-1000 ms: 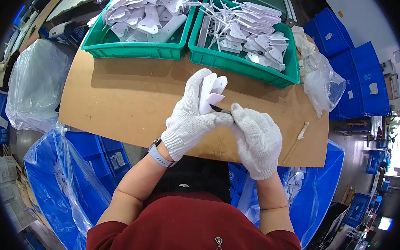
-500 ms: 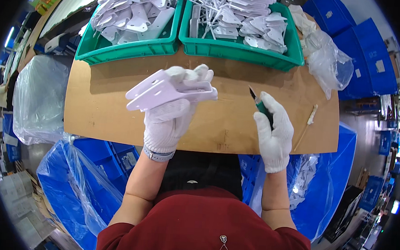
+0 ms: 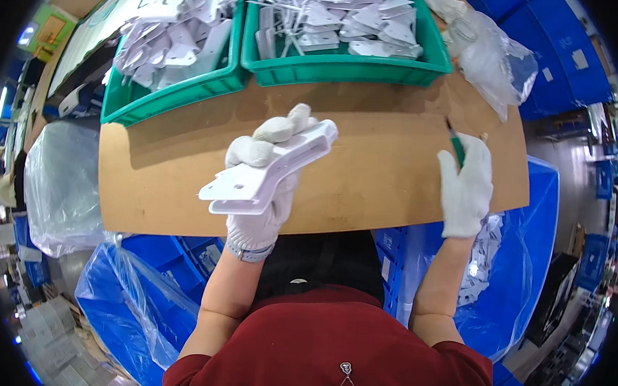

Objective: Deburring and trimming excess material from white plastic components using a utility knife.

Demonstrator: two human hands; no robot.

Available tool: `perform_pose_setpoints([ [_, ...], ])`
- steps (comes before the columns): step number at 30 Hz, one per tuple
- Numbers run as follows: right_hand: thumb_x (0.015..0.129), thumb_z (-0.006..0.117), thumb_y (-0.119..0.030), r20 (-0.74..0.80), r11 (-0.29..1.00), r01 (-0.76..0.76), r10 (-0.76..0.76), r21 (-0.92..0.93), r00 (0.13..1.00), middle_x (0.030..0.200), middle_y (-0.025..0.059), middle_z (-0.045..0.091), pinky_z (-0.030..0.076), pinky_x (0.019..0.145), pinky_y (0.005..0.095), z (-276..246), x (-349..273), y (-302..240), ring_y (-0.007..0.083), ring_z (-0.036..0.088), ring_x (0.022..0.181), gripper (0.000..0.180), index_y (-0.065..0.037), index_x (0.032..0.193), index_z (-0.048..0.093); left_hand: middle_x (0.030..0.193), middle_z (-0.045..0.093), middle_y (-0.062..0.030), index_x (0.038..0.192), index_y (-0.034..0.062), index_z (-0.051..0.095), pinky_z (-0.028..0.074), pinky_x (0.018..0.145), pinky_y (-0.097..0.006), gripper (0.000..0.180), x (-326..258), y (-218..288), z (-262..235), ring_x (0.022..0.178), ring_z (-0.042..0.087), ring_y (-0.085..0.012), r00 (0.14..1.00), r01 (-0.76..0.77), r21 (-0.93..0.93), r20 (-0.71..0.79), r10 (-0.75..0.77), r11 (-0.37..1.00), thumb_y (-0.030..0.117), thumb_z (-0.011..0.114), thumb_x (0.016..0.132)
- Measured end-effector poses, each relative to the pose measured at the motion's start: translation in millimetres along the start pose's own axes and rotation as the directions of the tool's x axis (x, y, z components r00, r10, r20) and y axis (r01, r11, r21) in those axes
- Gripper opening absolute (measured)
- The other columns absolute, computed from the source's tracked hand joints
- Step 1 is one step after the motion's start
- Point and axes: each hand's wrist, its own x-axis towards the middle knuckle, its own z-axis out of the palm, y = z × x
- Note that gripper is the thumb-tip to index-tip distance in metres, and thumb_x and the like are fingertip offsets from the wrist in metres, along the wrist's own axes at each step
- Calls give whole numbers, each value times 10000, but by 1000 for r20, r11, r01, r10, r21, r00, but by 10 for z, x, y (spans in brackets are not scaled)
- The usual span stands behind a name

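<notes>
Over your cardboard bench (image 3: 366, 161), your left hand (image 3: 264, 184) fingers now clamp the white bracket (image 3: 268, 170) farther from your right hand (image 3: 466, 187), whose fingers pinch a green tool (image 3: 455, 143), beyond them green bins (image 3: 343, 65) of white parts.

Left hand (image 3: 264, 184) raised, right hand (image 3: 465, 187) low — both gloved (grips closed)

A long, flat white plastic bracket (image 3: 268, 171) with small round holes near its wider end is held above the brown cardboard sheet (image 3: 365, 189), lifted clear of it and tilted, its narrow end pointing up and away toward the 2 green bins. A slim green-handled tool (image 3: 457, 146) with a dark tip stands nearly upright at the cardboard sheet's right edge, well apart from the bracket.
</notes>
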Motion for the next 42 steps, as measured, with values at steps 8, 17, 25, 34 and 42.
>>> perform_pose_setpoints([
  [8,892,665,-196,201,916,-379,398,-131,895,1015,197,706,544,836,512,141,-84,541,417,689,944,310,-74,1170,602,1357,630,-142,1133,128,692,392,1183,-594,383,-45,-232,-100,1415,464,-408,990,12,69,-139,-2,998,-19,815,802],
  [17,853,723,56,244,719,64,-316,692,917,1129,181,746,591,867,342,-10,-394,-839,271,751,1030,363,-20,1207,695,1328,629,-180,1086,118,668,414,1154,-566,173,-57,-301,34,1406,469,-422,992,-44,96,-111,54,994,255,660,981],
  [25,813,740,-65,31,772,214,-290,599,957,967,120,741,567,679,402,265,-371,-694,328,713,800,390,-134,1195,711,1335,617,-151,1179,106,624,372,1192,-594,379,-115,-320,-34,1411,473,-390,974,-13,30,-228,19,999,-33,745,847],
  [34,866,706,-6,-145,971,-136,166,198,975,1101,133,713,552,884,378,-256,-231,351,301,701,1006,351,-48,1213,678,1273,634,-233,1253,-28,525,538,1058,-523,347,-84,-625,427,1186,652,-400,760,539,-67,-392,-519,840,-80,590,916],
  [42,889,697,23,-470,794,-126,471,595,746,1091,83,695,521,881,313,-939,-299,240,162,656,971,322,-1,1210,692,1365,547,-157,1453,6,393,499,1068,-400,534,-298,-1878,1372,1286,576,-268,387,917,-135,60,-920,377,79,639,984],
])
